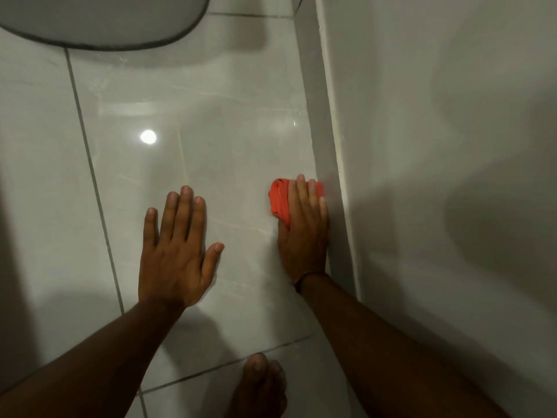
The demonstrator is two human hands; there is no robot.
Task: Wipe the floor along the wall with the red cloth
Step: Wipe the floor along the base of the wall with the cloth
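The red cloth (pixel 278 199) lies bunched on the glossy pale floor tiles (pixel 211 140), right against the skirting strip (pixel 324 122) at the foot of the white wall (pixel 437 146). My right hand (pixel 304 233) presses flat on top of the cloth, fingers pointing away from me, its outer edge touching the skirting. Most of the cloth is hidden under the palm. My left hand (pixel 177 251) rests flat on the tile to the left, fingers spread, holding nothing.
A grey mat (pixel 99 22) with a dark rim lies at the top left. My bare foot (pixel 260 387) stands on the tile at the bottom centre. Dark grout lines cross the floor. A lamp reflection (pixel 148 136) glares on the tile.
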